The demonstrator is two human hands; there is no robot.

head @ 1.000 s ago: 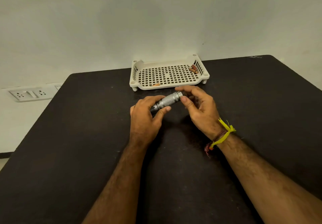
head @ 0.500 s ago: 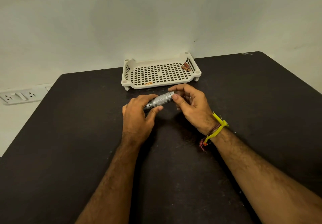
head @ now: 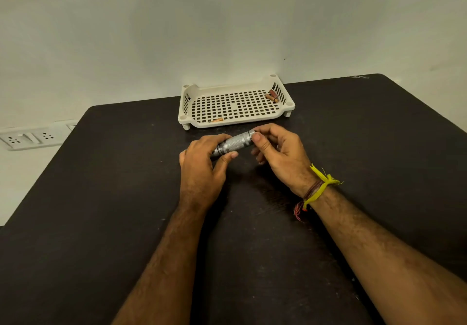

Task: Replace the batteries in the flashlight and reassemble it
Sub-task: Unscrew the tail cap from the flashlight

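I see one flashlight (head: pixel 235 143), a knurled silver metal cylinder, held just above the dark desk (head: pixel 101 198) between both hands, in front of the tray. Its long axis runs from lower left to upper right, with the far end tipped slightly up toward the tray. My left hand (head: pixel 202 170) wraps the lower left end, fingers curled over the top and the thumb pressing from below. My right hand (head: pixel 280 155) pinches the upper right end between thumb and forefinger, the other fingers curled loosely beneath. I cannot tell which end is the head.

Behind it sits one cream plastic tray (head: pixel 188 102), rectangular, with a square-holed grid floor, slotted side walls and short legs. In its far right corner lie two reddish-brown batteries (head: pixel 273 95), touching each other; one orange battery (head: pixel 217 120) lies at the near rim. A yellow thread band (head: pixel 321 188) is knotted round the right wrist, and a white socket strip (head: pixel 27 138) sits on the wall at left.
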